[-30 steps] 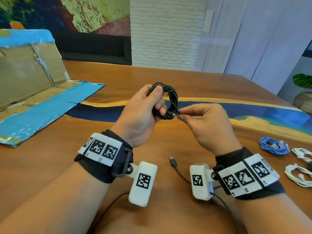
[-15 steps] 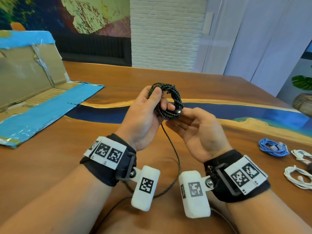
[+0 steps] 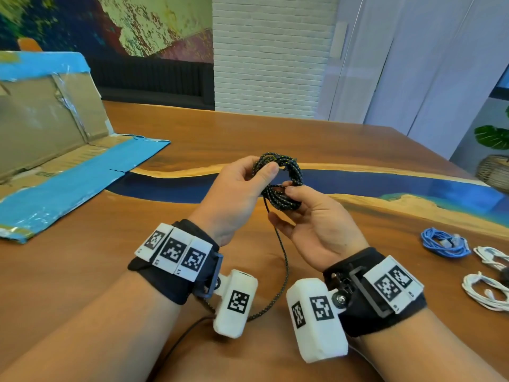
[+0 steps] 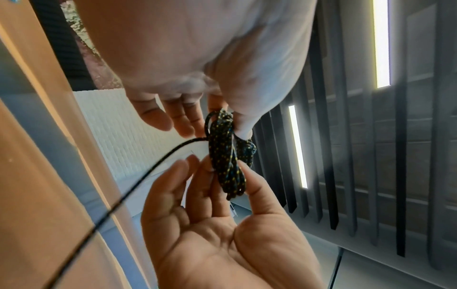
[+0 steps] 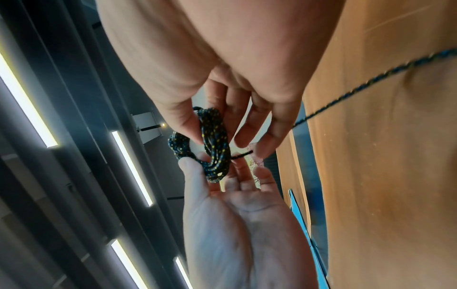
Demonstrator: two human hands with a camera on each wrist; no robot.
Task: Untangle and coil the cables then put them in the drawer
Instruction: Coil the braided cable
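The black braided cable [image 3: 281, 186], flecked yellow and blue, is wound into a small coil held above the wooden table [image 3: 248, 133], with a loose tail hanging toward six o'clock between my wrists. At three o'clock lie a blue cable bundle [image 3: 443, 242] and white cables [image 3: 487, 290]; at nine o'clock sits a taped cardboard flap [image 3: 68, 172]. My left hand [image 3: 234, 197] pinches the coil's top between thumb and fingers; my right hand [image 3: 316, 224], palm up, pinches its lower loops with thumb and forefinger, other fingers loosely spread.

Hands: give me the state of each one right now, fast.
Left hand: pinches the top of the black braided cable coil.
Right hand: pinches the coil's lower part, palm up.
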